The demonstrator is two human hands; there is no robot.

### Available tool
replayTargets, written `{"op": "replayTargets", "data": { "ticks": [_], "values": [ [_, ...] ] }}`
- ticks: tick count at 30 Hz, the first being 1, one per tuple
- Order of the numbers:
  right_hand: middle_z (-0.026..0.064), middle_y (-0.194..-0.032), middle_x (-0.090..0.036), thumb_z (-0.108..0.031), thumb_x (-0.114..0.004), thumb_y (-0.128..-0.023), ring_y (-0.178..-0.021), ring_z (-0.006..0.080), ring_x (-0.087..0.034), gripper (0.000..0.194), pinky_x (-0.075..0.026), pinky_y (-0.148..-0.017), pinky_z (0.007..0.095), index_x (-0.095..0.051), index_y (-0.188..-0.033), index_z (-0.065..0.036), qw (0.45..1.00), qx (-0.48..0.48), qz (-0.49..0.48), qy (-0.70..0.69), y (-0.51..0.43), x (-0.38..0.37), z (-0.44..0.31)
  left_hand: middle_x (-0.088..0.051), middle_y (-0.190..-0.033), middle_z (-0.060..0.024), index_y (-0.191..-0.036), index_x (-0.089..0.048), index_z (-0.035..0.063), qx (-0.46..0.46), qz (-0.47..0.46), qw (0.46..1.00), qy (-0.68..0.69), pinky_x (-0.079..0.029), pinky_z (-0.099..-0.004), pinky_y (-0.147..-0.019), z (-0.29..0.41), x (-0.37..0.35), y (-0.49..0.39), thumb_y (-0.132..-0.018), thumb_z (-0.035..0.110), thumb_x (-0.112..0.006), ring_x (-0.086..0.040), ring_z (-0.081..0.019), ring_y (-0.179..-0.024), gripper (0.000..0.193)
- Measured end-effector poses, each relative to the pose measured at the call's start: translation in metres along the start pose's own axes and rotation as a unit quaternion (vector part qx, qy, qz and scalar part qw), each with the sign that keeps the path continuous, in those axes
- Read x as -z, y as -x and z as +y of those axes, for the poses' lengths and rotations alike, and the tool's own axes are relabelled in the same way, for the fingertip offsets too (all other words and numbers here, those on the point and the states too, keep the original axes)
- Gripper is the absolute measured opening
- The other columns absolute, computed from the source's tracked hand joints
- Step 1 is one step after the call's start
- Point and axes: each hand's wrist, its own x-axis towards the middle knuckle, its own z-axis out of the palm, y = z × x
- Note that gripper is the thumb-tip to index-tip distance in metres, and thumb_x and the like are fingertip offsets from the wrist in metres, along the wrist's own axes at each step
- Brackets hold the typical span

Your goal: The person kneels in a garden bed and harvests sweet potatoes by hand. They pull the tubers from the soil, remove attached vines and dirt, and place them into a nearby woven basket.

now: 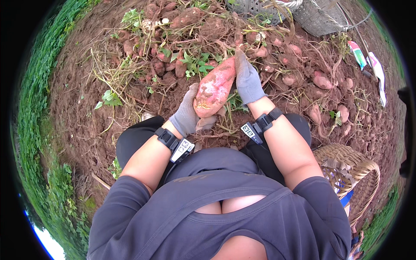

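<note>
A large pink-skinned sweet potato (216, 87), smeared with soil, is held up between both hands above the dug earth. My left hand (187, 110), in a grey knit glove, grips its lower end, with some fingers beneath it. At the upper end, my right hand (247, 76), gloved alike, presses against its right side. The sweet potato tilts, its top leaning to the right. Behind it lies a heap of sweet potatoes (187, 18) with roots, soil and cut vines. Green sweet potato leaves (198, 65) stick out just beyond the held one.
Two woven baskets (320, 19) stand at the far right. Close to my right arm is a wicker basket (341, 152) with a looped handle. Plastic packets (357, 55) lie near a thin pole at right. Loose sweet potatoes (321, 80) dot the soil. Green foliage (42, 74) borders the left.
</note>
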Motion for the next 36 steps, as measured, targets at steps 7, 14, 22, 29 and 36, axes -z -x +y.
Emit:
{"op": "replayTargets", "data": {
  "ticks": [7, 14, 22, 29, 36],
  "values": [
    [0.0157, -0.117, -0.068, -0.046, -0.048, -0.108, -0.096, 0.0198, -0.069, 0.054, -0.057, -0.083, 0.0348, -0.058, -0.131, 0.001, 0.987, -0.151, 0.033, -0.036, -0.003, 0.015, -0.013, -0.071, -0.096, -0.0177, -0.141, -0.052, 0.0092, 0.007, -0.117, 0.991, 0.057, -0.03, -0.0293, -0.036, 0.001, 0.001, 0.003, -0.089, 0.087, -0.036, -0.044, -0.0151, -0.039, 0.095],
    [0.0264, -0.135, -0.06, -0.044, -0.056, -0.102, -0.1, 0.0364, -0.072, 0.067, -0.057, -0.087, 0.0446, -0.042, -0.147, 0.002, 0.974, -0.003, -0.065, 0.218, -0.003, 0.013, -0.015, -0.07, -0.1, -0.0194, -0.139, -0.053, 0.0193, -0.007, -0.063, 0.997, 0.031, -0.031, -0.0286, -0.035, -0.001, 0.013, 0.002, -0.085, 0.089, -0.044, -0.046, -0.0145, -0.038, 0.089],
    [0.0208, -0.105, -0.072, -0.031, -0.045, -0.108, -0.086, 0.0305, -0.072, 0.042, -0.059, -0.076, 0.0386, -0.058, -0.135, -0.002, 0.99, -0.056, 0.032, 0.124, -0.005, 0.018, -0.007, -0.071, -0.096, -0.0182, -0.133, -0.057, 0.0189, 0.01, -0.077, 0.996, 0.045, -0.029, -0.0305, -0.035, -0.003, 0.01, 0.002, -0.085, 0.089, -0.042, -0.045, -0.0161, -0.038, 0.086],
    [0.0147, -0.096, -0.072, -0.046, -0.053, -0.104, -0.079, 0.0216, -0.071, 0.048, -0.056, -0.064, 0.0341, -0.068, -0.115, -0.002, 0.974, -0.078, -0.089, 0.193, -0.012, 0.033, -0.014, -0.07, -0.105, -0.0263, -0.139, -0.052, 0.0067, -0.034, -0.039, 0.998, -0.043, -0.047, -0.0347, -0.039, 0.006, 0.023, 0.004, -0.1, 0.069, -0.039, -0.061, -0.0251, -0.051, 0.075],
    [0.009, -0.091, -0.07, -0.042, -0.051, -0.107, -0.078, 0.0196, -0.071, 0.041, -0.059, -0.067, 0.0338, -0.067, -0.11, -0.004, 0.98, -0.186, -0.071, -0.021, -0.013, 0.033, -0.008, -0.065, -0.134, -0.016, -0.143, -0.05, 0.0042, -0.105, -0.088, 0.99, -0.022, -0.06, -0.0422, -0.095, 0.005, 0.021, 0.005, -0.108, 0.043, -0.046, -0.068, -0.0286, -0.115, 0.052]
  ]
}}
